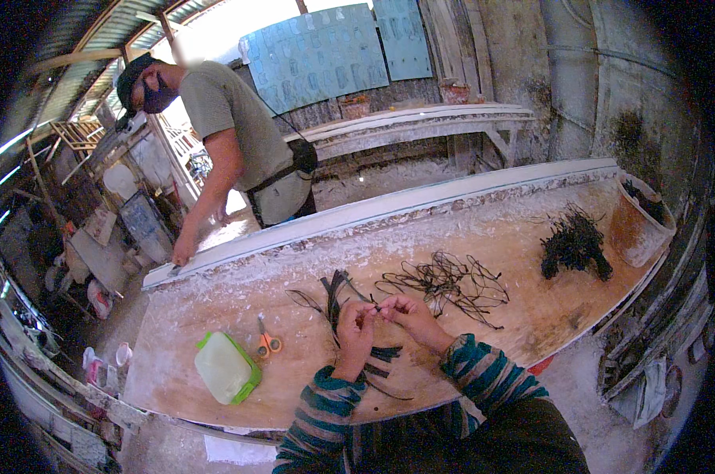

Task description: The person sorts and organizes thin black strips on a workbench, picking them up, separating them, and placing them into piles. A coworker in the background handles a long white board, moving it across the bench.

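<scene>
My left hand (356, 328) and my right hand (413, 318) meet above the front middle of the wooden table. Fingertips of both are pinched on a thin black cord (375, 306), its far end sticking up between them. Flat black strips (333, 294) lie beside and beyond my left hand, and more short strips (383, 360) lie under my wrists. Beyond my right hand spreads a loose tangle of thin black cord loops (444, 286). Orange-handled scissors (270, 343) rest to the left of my left hand, apart from it.
A container with green edges (228, 368) sits at the table's (164, 347) left. At right are a bushy black bundle (576, 246) and a whitish-brown bucket (640, 237). A long white plank (389, 225) runs along the far edge, where a co-worker (243, 134) leans with one hand on it.
</scene>
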`<state>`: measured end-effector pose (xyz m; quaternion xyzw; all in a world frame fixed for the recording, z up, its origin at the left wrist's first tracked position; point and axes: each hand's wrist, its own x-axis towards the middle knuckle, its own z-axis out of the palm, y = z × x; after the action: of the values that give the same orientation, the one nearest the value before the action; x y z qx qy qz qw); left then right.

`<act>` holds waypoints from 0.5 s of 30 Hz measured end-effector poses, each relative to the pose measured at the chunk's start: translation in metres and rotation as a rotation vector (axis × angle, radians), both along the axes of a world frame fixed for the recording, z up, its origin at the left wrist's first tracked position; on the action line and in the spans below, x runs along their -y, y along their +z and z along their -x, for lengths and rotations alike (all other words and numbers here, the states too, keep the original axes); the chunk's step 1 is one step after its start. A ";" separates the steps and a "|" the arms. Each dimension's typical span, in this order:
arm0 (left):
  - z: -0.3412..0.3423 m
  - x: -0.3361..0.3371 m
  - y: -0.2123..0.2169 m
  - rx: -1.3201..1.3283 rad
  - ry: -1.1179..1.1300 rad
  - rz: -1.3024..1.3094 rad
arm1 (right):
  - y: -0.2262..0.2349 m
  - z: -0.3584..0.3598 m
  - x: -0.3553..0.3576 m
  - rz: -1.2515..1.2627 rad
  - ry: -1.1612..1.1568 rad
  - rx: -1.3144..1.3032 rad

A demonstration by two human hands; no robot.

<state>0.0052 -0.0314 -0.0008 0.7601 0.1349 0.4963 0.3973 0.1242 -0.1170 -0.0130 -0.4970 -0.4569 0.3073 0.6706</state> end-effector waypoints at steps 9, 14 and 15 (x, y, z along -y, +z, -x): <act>0.000 -0.004 -0.003 0.008 -0.022 0.056 | 0.001 0.003 0.001 0.006 0.013 -0.073; 0.001 -0.003 -0.002 -0.022 -0.052 0.031 | -0.001 0.001 0.001 0.005 -0.004 -0.059; 0.001 -0.003 -0.001 -0.032 -0.048 0.022 | 0.000 0.001 0.001 0.008 -0.002 -0.072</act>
<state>0.0040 -0.0285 -0.0018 0.7665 0.1281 0.4730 0.4151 0.1227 -0.1178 -0.0128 -0.4889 -0.4305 0.3261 0.6850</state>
